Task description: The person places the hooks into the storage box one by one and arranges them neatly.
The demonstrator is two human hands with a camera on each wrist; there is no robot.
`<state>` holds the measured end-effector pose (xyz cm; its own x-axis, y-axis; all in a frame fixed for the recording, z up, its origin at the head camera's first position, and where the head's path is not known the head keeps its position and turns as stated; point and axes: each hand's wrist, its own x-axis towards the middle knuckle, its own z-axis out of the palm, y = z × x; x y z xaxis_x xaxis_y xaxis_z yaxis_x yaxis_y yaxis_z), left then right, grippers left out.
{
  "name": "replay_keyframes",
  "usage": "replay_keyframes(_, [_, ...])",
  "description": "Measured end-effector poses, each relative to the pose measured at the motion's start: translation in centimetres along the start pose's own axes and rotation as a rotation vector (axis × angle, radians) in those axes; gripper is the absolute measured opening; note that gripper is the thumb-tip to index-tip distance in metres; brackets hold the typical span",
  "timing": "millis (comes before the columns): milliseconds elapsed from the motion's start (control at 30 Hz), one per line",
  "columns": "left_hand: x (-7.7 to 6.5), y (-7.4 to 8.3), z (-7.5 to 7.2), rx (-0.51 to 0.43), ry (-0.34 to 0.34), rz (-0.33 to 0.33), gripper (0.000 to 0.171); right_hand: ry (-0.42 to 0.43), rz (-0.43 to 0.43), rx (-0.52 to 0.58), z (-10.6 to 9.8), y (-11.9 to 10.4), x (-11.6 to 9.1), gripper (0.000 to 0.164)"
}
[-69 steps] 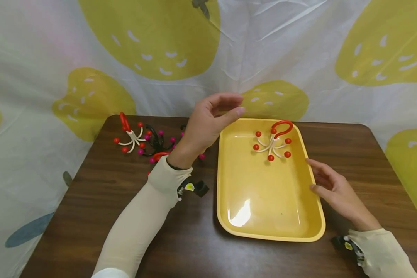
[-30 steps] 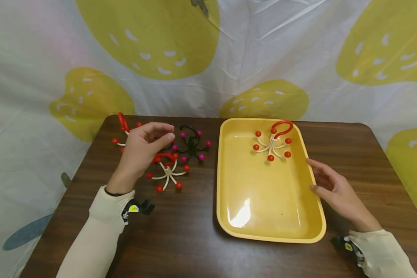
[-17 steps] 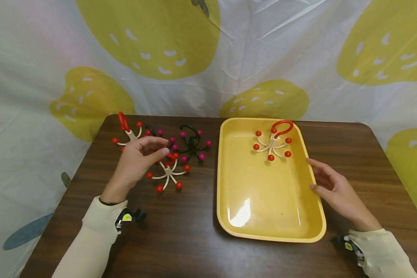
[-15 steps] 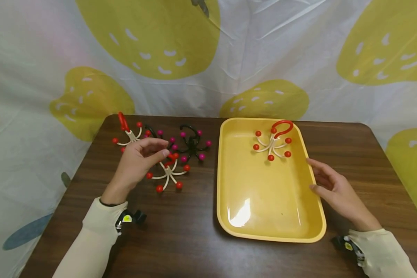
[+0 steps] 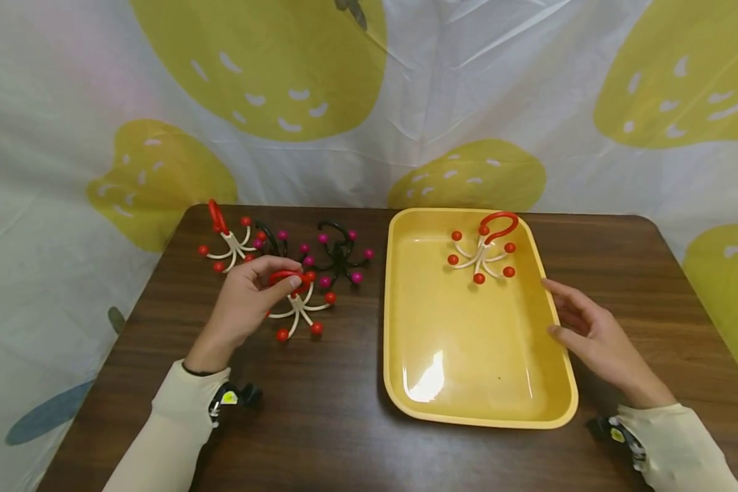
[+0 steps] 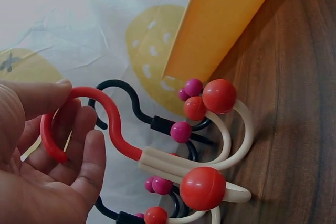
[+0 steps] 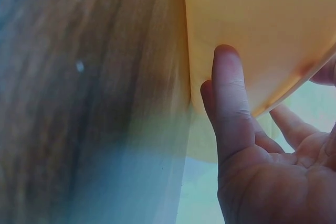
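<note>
My left hand (image 5: pixel 246 304) is at the red curved top of a white multi-arm hook hanger (image 5: pixel 298 307) with red ball tips. In the left wrist view the thumb touches this red hook (image 6: pixel 100 94), and the bent fingers lie around its curve. The hanger stands on its ball-tipped arms on the table. My right hand (image 5: pixel 596 338) rests with relaxed fingers against the outer right wall of a yellow tray (image 5: pixel 480 420). The right wrist view shows fingers (image 7: pixel 229 93) touching the wall. A matching red-and-white hanger (image 5: pixel 481 256) stands in the tray's far part.
Behind the left hand stand another red-and-white hanger (image 5: pixel 232 242), a black hanger with magenta balls (image 5: pixel 339 260), and a second black one (image 5: pixel 270 239), partly hidden. All are on the dark wood table (image 5: pixel 332 424). A patterned cloth (image 5: pixel 406 82) hangs behind.
My left hand has moved from above the tray back left and down to the front red-and-white hanger, and its thumb now meets the red hook. The right hand stays at the tray.
</note>
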<state>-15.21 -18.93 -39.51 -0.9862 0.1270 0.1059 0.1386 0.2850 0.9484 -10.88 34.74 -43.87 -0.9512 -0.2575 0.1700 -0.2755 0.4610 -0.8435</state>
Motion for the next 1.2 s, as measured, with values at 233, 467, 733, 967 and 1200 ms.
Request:
replay_keyframes(233, [-0.1,-0.1,0.2,-0.034,0.007,0.020,0.022,-0.004,-0.006,-0.007,0.0,0.1,0.0,0.071])
replay_keyframes(467, [-0.2,0.1,-0.3,0.000,0.018,-0.002,0.023,-0.006,-0.003,-0.005,0.1,0.0,-0.1,0.071])
replay_keyframes(733, [-0.3,0.3,-0.6,0.000,0.031,0.018,0.022,-0.010,0.014,-0.006,0.2,0.0,-0.1,0.071])
replay_keyframes(967, [-0.3,0.9,-0.9,0.035,0.055,0.020,0.024,-0.010,0.019,-0.002,0.2,0.0,-0.1,0.071])
replay_keyframes(1200, [-0.2,2.1,-1.2,0.025,0.060,0.053,0.023,-0.007,0.020,0.001,0.3,-0.2,-0.1,0.071])
